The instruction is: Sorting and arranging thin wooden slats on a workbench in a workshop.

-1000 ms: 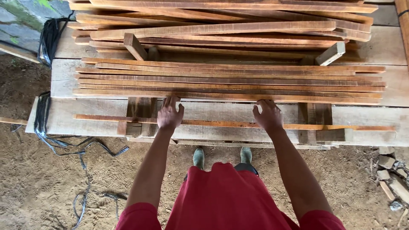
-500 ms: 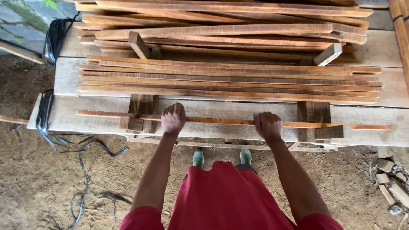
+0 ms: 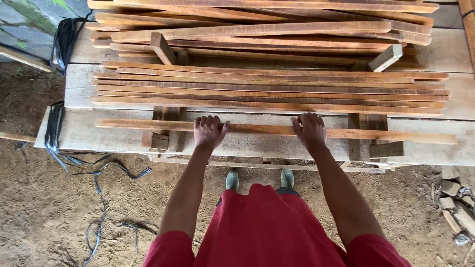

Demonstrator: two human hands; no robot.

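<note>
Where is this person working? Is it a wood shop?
Probably an open-air woodworking yard or small sawmill. Rough wooden strips lie stacked on a plank bench, and the floor is dirt with wood scraps.

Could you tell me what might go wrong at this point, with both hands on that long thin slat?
The rough-sawn slat under the left hand and right hand could leave splinters in bare palms. Its long ends overhang both grips, so it may sag or knock the stacked slats. Black straps by the feet could trip.
</note>
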